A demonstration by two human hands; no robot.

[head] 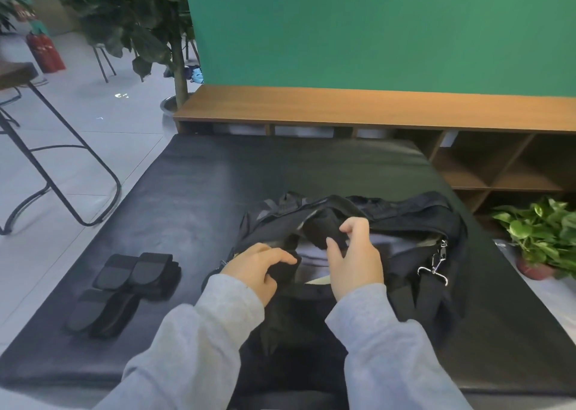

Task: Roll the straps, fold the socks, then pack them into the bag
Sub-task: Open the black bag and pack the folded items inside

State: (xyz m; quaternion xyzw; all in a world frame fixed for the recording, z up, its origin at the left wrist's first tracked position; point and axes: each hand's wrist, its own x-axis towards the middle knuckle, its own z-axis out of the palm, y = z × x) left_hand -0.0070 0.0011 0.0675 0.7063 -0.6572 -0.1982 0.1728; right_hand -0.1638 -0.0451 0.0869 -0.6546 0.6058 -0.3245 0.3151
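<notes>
From the head camera, a black duffel bag lies open on a black padded mat that serves as the worktop, its mouth gaping toward the person and a silver clip hanging at its right end. Both hands, in grey sleeves, work at the bag's opening. The right hand has its thumb and fingers curled round a piece of black fabric, apparently a sock or strap, held just above the opening; which of the two it is cannot be told, since it blends with the dark lining. The left hand has its fingers curled onto black material at the bag's near left edge, so its grip is clenched on the bag's rim or on the same black piece; the blur hides which. To the left of the bag, well apart from it, black and grey straps lie on the mat as flattened bundles set side by side and touching. Behind the mat stands a low wooden shelf against a green wall. A potted plant sits at the right.
</notes>
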